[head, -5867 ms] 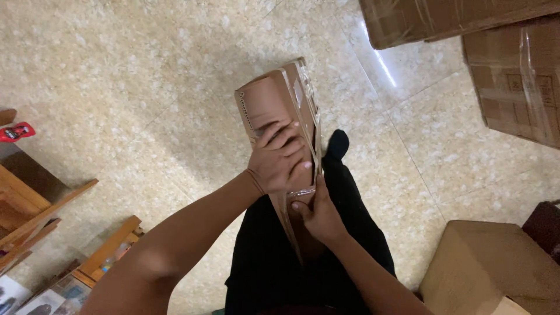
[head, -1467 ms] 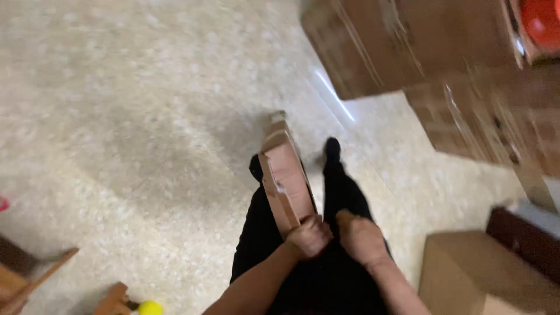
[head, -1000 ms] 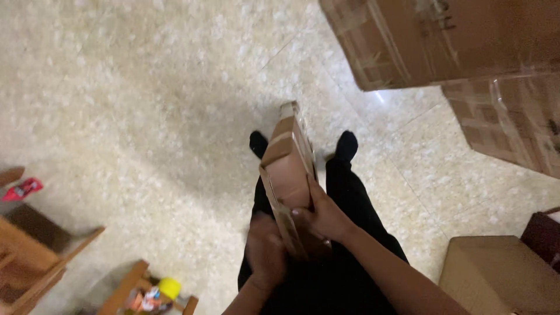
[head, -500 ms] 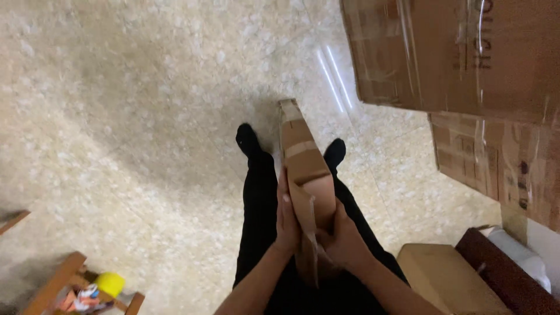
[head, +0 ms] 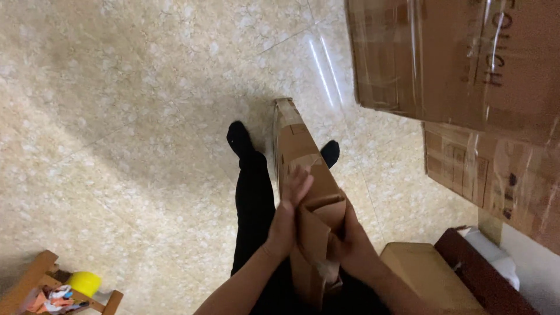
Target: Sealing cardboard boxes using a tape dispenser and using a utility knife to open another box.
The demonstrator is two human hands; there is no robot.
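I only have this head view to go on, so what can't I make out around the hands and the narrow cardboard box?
- Right hand: its fingers are hidden behind the narrow cardboard box.
- Inside of the box: the open flap and left hand cover it.
- Box's lower end: lost between the dark trouser legs.
- Large taped cartons: cut off by the top and right edges.
- Wooden rack: cut off at the bottom left; its contents are too small to tell.
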